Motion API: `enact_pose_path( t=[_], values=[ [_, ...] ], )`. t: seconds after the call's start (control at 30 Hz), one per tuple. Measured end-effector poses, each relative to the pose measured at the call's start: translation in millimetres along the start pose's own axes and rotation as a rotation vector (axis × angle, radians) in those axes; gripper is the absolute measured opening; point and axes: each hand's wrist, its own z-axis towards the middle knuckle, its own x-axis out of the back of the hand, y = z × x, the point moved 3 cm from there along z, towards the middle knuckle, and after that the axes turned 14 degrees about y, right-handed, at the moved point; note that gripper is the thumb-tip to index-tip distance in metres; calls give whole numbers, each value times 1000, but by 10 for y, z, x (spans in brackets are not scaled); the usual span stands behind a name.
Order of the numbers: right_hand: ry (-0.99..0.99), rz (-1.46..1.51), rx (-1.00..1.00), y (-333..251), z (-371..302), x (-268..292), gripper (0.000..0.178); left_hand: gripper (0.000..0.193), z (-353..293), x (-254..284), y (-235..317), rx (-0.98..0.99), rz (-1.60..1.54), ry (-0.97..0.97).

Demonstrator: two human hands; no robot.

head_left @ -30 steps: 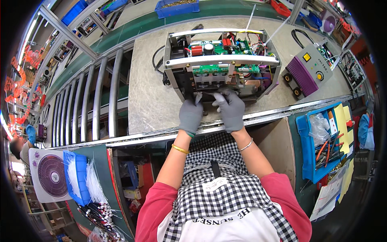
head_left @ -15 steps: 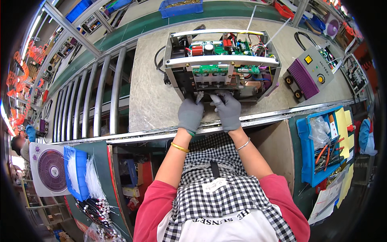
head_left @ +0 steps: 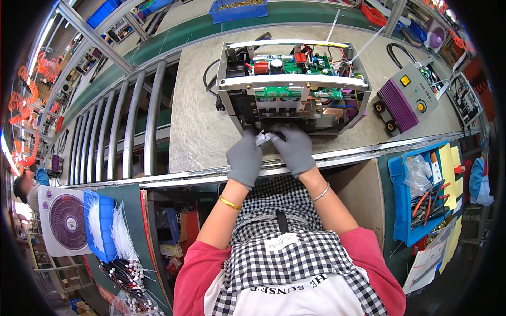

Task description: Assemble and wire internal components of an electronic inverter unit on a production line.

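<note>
An open metal-framed electronic unit [head_left: 292, 81] stands on the bench in front of me, with green circuit boards, red parts and coloured wires showing inside. At its near lower left edge, my left hand [head_left: 245, 159] in a grey glove pinches a small white connector [head_left: 262, 138]. My right hand [head_left: 295, 151], gloved too, has its fingertips closed on the same connector from the other side. Some right fingers reach in under the unit's near side and are partly hidden. The connector's exact shape and any wire from it are too small to make out.
Right of the unit stands a purple-and-grey machine [head_left: 408, 97] with a knob. A blue tool bin [head_left: 400, 197] is at the right; a blue tray [head_left: 107, 226] of white ties and a fan [head_left: 68, 221] are at the left. Metal rollers [head_left: 129, 121] adjoin the bench.
My hands have drawn slightly back from the unit's lower edge, with the white connector now showing between their fingertips. My left hand has shifted a little left and down.
</note>
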Motion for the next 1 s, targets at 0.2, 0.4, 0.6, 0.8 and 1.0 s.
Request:
enact_pose_path(
  t=[0.2, 0.4, 0.6, 0.8, 1.0],
  values=[
    [-147, -181, 42, -59, -21, -103, 26, 18, -83, -24, -216, 619, -935, -276],
    [-183, -1, -73, 0, -3, -16, 30, 13, -43, -192, -155, 1093, -1383, -525],
    [-181, 92, -69, 46, -10, 39, 27, 9, -114, -336, -76, 1295, -1583, -404],
    [-183, 118, -114, 53, -30, -9, 26, 12, -133, -386, -49, 1294, -1622, -330],
    [-175, 2, -88, 44, -54, -114, 21, 14, -146, -324, -30, 1274, -1600, -359]
  ],
)
